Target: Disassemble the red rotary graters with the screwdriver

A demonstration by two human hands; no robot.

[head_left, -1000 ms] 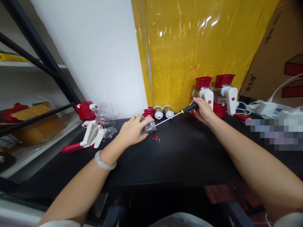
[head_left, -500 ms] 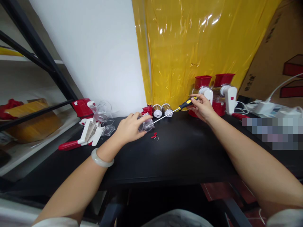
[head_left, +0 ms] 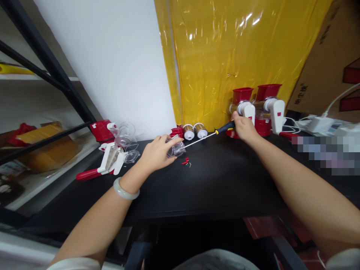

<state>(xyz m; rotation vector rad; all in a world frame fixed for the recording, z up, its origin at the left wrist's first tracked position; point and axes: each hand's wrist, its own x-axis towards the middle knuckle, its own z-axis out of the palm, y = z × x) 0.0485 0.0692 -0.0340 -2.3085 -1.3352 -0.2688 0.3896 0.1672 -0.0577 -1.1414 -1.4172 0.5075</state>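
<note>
My left hand (head_left: 157,152) is closed around a clear plastic part (head_left: 177,148), holding it against the black table. In my right hand (head_left: 244,127) is a screwdriver (head_left: 223,129) with a black and yellow handle, the fingers wrapped round the handle's end. Its long shaft slants down to the left, and the tip meets the right side of the clear part; the exact contact point is too small to make out. Just in front of the clear part lie a small red piece (head_left: 185,161) and tiny metal bits (head_left: 190,164) that look like screws.
Two drum graters (head_left: 264,127) with red hoppers stand at the back right. Grater drums (head_left: 200,130) lie behind the clear part. A partly dismantled white and red grater (head_left: 108,157) is on the left. Cables and a white adapter (head_left: 322,124) sit far right.
My right hand has shifted from a fingertip hold to a fuller grip over the screwdriver's handle end. The left hand keeps its hold on the clear part. The view has shifted slightly.
</note>
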